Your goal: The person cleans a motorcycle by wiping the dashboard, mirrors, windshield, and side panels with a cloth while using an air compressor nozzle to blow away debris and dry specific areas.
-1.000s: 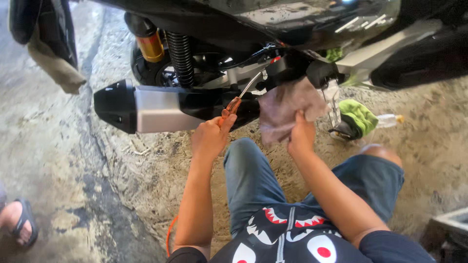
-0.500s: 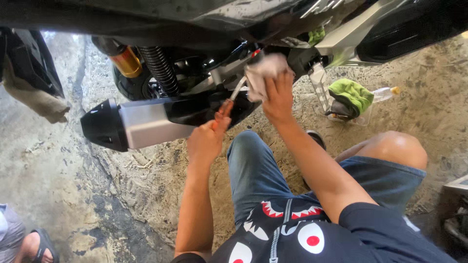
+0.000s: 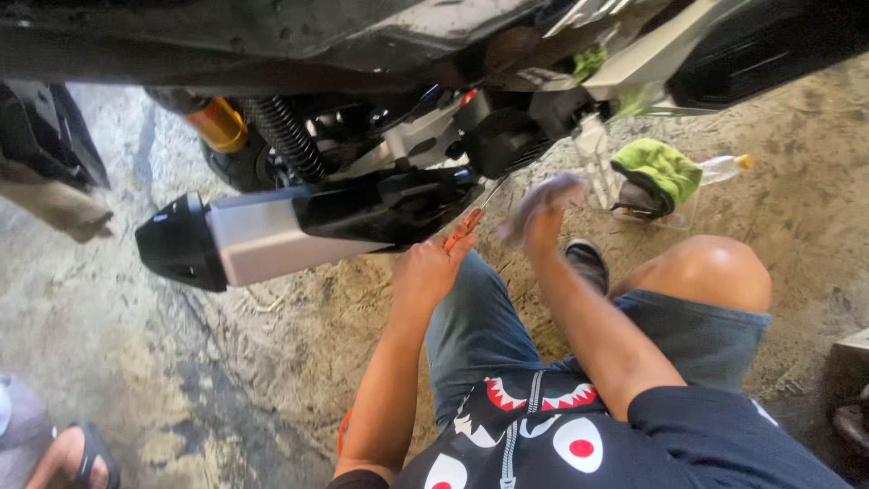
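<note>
Left hand (image 3: 427,269): fingers clenched on orange-handled tool (image 3: 463,226), tip under exhaust (image 3: 272,231).
Right hand (image 3: 543,222): fingers grasping rag (image 3: 541,193).

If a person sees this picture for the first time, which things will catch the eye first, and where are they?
The big silver and black exhaust stretches across the left middle, under the dark motorcycle body. Just below it, at the centre, the left hand holds an orange-handled tool pointed up at the engine parts, while the right hand grips a greyish cloth beside it. A bright green cloth lies on the sandy ground at upper right.
</note>
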